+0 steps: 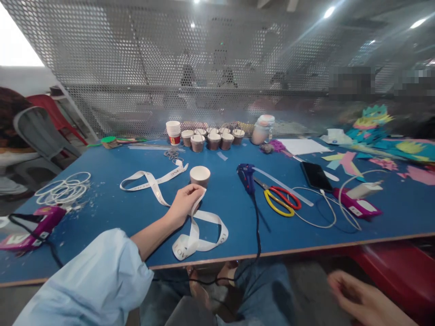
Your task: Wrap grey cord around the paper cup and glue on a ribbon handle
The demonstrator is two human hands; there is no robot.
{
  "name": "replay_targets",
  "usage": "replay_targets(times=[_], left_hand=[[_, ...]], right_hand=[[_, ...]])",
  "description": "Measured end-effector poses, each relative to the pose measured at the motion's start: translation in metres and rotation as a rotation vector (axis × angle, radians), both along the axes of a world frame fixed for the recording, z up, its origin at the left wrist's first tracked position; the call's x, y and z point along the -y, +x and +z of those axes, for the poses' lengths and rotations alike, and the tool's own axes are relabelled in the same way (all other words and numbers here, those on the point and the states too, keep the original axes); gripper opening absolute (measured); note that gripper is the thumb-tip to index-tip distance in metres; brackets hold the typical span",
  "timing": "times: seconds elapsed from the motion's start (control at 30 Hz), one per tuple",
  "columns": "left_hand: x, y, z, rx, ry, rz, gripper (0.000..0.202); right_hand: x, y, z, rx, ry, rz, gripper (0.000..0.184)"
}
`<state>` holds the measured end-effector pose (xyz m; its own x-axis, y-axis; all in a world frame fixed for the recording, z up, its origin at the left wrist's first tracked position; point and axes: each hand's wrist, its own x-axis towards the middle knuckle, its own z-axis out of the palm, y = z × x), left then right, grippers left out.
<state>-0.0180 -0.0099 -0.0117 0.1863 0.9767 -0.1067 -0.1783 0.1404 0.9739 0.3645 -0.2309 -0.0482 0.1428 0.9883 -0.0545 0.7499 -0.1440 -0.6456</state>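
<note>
My left hand (186, 203) is closed, pinching a white ribbon (208, 245) printed with lettering. One end of the ribbon sticks up past my fingertips; the rest loops over the blue table on both sides of my wrist. Just beyond my fingers stands a small paper cup (200, 175), its lower part partly hidden by the hand. My right hand (356, 294) is off the table at the lower right, beside a red stool. It is slightly blurred, with loosely curled fingers apart from the thumb and nothing visible in them.
A blue glue gun (246, 177) with its black cord, scissors (280, 199) and a black phone (316, 176) lie to the right. Several cups (213, 141) and a cup stack (173, 132) line the back. Purple power strips (358, 203) sit at both sides.
</note>
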Motion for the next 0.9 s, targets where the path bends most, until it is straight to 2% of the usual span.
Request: replay_targets(times=[0.03,0.13,0.17,0.23,0.3,0.33,0.43,0.53,0.6,0.67,0.83,0.9], left_hand=[[0.0,0.0,0.001,0.036,-0.037,-0.024,0.021],[0.003,-0.001,0.003,0.132,-0.122,-0.104,0.026],[0.004,0.0,0.004,0.155,-0.135,-0.128,0.028],[0.006,0.0,0.005,0.209,-0.143,-0.174,0.03],[0.007,0.0,0.005,0.269,-0.143,-0.212,0.032],[0.007,0.0,0.005,0.294,-0.145,-0.232,0.033],[0.006,-0.001,0.004,0.33,-0.182,-0.288,0.031],[0.002,-0.002,0.004,0.374,-0.245,-0.333,0.022],[0.001,-0.003,0.004,0.408,-0.285,-0.333,0.016],[0.002,-0.003,0.006,0.415,-0.32,-0.332,0.014],[0.012,-0.001,0.013,0.297,-0.361,-0.488,0.03],[0.013,-0.002,0.016,0.215,-0.352,-0.514,0.032]], right_hand=[[-0.014,-0.02,0.018,-0.044,0.005,0.09,0.016],[-0.057,-0.08,0.07,-0.042,0.063,0.351,0.021],[-0.072,-0.099,0.082,-0.027,0.134,0.424,0.024],[-0.104,-0.132,0.094,0.079,0.33,0.525,0.021],[-0.137,-0.159,0.093,0.195,0.539,0.678,0.026],[-0.153,-0.171,0.09,0.239,0.595,0.751,0.028],[-0.194,-0.193,0.075,0.297,0.676,0.943,0.027],[-0.22,-0.201,0.065,0.238,0.713,1.001,0.021],[-0.229,-0.201,0.061,0.151,0.705,0.989,0.02],[-0.232,-0.199,0.058,0.058,0.694,0.912,0.02],[-0.235,-0.192,0.048,-0.047,0.689,0.678,0.018],[-0.237,-0.189,0.045,-0.073,0.708,0.592,0.017]])
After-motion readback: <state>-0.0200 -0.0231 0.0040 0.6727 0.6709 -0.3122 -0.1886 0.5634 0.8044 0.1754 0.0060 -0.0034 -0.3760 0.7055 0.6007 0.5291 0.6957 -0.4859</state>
